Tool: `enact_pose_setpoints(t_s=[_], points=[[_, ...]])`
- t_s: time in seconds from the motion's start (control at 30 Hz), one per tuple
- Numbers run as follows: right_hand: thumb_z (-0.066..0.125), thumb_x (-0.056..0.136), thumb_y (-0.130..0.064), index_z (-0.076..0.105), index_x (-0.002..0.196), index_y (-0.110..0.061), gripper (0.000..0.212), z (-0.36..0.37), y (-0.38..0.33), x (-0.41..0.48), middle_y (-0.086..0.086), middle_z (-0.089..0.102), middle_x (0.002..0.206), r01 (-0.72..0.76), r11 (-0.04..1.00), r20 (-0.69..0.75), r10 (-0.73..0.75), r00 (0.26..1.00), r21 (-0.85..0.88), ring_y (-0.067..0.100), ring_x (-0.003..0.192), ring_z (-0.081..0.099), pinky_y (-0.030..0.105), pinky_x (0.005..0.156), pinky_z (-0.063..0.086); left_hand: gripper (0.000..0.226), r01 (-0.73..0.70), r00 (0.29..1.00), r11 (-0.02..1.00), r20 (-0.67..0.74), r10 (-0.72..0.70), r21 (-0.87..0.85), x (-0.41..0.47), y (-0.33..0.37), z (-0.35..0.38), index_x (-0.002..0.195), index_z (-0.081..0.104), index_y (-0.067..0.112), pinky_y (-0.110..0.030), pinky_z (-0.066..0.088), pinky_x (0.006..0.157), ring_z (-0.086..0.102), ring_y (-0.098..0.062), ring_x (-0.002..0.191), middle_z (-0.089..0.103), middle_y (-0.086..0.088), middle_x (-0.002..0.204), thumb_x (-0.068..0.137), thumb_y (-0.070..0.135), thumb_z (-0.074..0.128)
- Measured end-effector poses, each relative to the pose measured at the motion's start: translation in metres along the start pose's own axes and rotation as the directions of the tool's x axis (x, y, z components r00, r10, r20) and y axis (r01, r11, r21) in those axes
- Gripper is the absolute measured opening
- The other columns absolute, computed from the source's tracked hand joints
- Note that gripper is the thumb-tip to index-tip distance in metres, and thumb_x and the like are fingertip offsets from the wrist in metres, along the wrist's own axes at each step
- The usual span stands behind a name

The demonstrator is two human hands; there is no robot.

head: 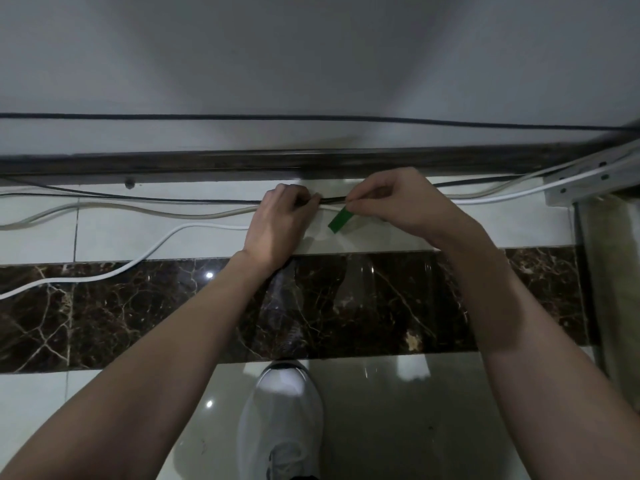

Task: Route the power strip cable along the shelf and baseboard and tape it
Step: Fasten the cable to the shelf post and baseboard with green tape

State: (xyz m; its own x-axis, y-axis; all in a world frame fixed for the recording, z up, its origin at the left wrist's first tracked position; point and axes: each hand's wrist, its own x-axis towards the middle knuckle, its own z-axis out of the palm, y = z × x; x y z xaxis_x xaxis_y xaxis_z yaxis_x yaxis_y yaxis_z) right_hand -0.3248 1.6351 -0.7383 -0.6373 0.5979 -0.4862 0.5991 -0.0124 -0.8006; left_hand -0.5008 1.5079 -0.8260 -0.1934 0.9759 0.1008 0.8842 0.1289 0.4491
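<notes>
A white cable (138, 259) snakes over the floor from the lower left toward the dark baseboard (207, 164). A grey cable (104, 206) and a thin black cable (138, 198) run beside it. My left hand (277, 223) grips the bunched cables with curled fingers, just in front of the baseboard. My right hand (398, 202) pinches one end of a short green strip of tape (340, 220), which hangs at the cables between the two hands. The cables continue right toward a white bracket (588, 181).
Another black cable (311, 117) runs along the white wall above the baseboard. A dark marble band (104, 313) crosses the glossy floor. My grey shoe (280, 420) stands below the hands. A metal frame (609, 271) stands at the right edge.
</notes>
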Motion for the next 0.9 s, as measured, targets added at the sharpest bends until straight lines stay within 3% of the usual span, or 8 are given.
enact_pose_setpoints(t_s=[0.1, 0.2, 0.33, 0.43, 0.67, 0.8, 0.9], points=[[0.083, 0.081, -0.02, 0.075, 0.079, -0.033, 0.016, 0.009, 0.002, 0.011, -0.012, 0.074, 0.081, -0.036, 0.997, -0.06, 0.032, 0.998, -0.07, 0.004, 0.082, 0.068, 0.018, 0.072, 0.048, 0.029, 0.057, 0.998, 0.996, -0.03, -0.059, -0.076, -0.004, -0.001, 0.0, 0.1, 0.076, 0.006, -0.042, 0.05, 0.081, 0.061, -0.029, 0.094, 0.07, -0.01, 0.098, 0.1, 0.027, 0.056], [0.085, 0.079, -0.022, 0.073, 0.08, -0.032, 0.016, 0.014, 0.0, 0.015, -0.012, 0.072, 0.08, -0.044, 0.992, -0.061, 0.037, 0.997, -0.12, 0.001, 0.077, 0.066, 0.012, 0.066, 0.044, 0.028, -0.116, 0.989, 0.993, -0.094, 0.114, -0.018, -0.005, -0.014, 0.003, 0.1, 0.08, 0.003, -0.04, 0.055, 0.083, 0.069, -0.033, 0.089, 0.076, -0.013, 0.1, 0.094, 0.018, 0.057], [0.084, 0.079, -0.02, 0.074, 0.081, -0.031, 0.015, 0.011, -0.012, 0.009, -0.004, 0.075, 0.087, -0.005, 0.987, 0.059, 0.015, 0.998, -0.163, 0.009, 0.085, 0.068, 0.024, 0.078, 0.054, 0.02, -0.132, 0.981, 0.991, -0.145, 0.127, -0.025, -0.005, -0.018, 0.006, 0.095, 0.08, 0.003, -0.035, 0.049, 0.085, 0.07, -0.03, 0.088, 0.077, -0.012, 0.099, 0.092, 0.015, 0.064], [0.083, 0.081, -0.02, 0.075, 0.085, -0.028, 0.012, 0.013, -0.018, 0.01, -0.001, 0.074, 0.093, 0.014, 0.977, 0.137, 0.016, 0.99, -0.212, 0.013, 0.091, 0.068, 0.03, 0.085, 0.055, 0.016, -0.174, 0.978, 0.985, -0.117, 0.171, -0.016, -0.007, -0.02, 0.01, 0.1, 0.078, 0.0, -0.038, 0.05, 0.086, 0.068, -0.032, 0.094, 0.074, -0.015, 0.104, 0.091, 0.009, 0.068], [0.077, 0.087, -0.027, 0.068, 0.086, -0.037, 0.013, 0.029, -0.008, 0.036, -0.009, 0.072, 0.095, 0.052, 0.892, 0.004, -0.056, 0.998, -0.449, 0.012, 0.095, 0.066, 0.041, 0.09, 0.057, 0.02, -0.195, 0.975, 0.979, -0.117, 0.188, -0.054, -0.011, -0.028, 0.015, 0.106, 0.077, 0.0, -0.038, 0.048, 0.089, 0.063, -0.032, 0.1, 0.071, -0.015, 0.11, 0.096, 0.011, 0.064], [0.072, 0.091, -0.03, 0.073, 0.096, -0.031, 0.006, 0.038, -0.001, 0.039, -0.007, 0.071, 0.102, 0.094, 0.831, -0.053, -0.147, 0.988, -0.548, 0.012, 0.094, 0.063, 0.03, 0.081, 0.05, 0.017, -0.179, 0.976, 0.982, -0.134, 0.169, -0.065, -0.009, -0.03, 0.018, 0.105, 0.078, 0.0, -0.039, 0.049, 0.088, 0.065, -0.033, 0.097, 0.073, -0.015, 0.107, 0.092, 0.008, 0.07], [0.068, 0.094, -0.03, 0.072, 0.103, -0.026, 0.011, 0.046, 0.004, 0.037, -0.005, 0.068, 0.107, 0.161, 0.753, -0.073, -0.268, 0.961, -0.638, 0.016, 0.097, 0.063, 0.028, 0.075, 0.044, 0.017, -0.174, 0.978, 0.982, -0.13, 0.164, -0.073, -0.01, -0.031, 0.019, 0.105, 0.077, 0.0, -0.04, 0.051, 0.087, 0.065, -0.032, 0.096, 0.073, -0.015, 0.107, 0.091, 0.007, 0.071]])
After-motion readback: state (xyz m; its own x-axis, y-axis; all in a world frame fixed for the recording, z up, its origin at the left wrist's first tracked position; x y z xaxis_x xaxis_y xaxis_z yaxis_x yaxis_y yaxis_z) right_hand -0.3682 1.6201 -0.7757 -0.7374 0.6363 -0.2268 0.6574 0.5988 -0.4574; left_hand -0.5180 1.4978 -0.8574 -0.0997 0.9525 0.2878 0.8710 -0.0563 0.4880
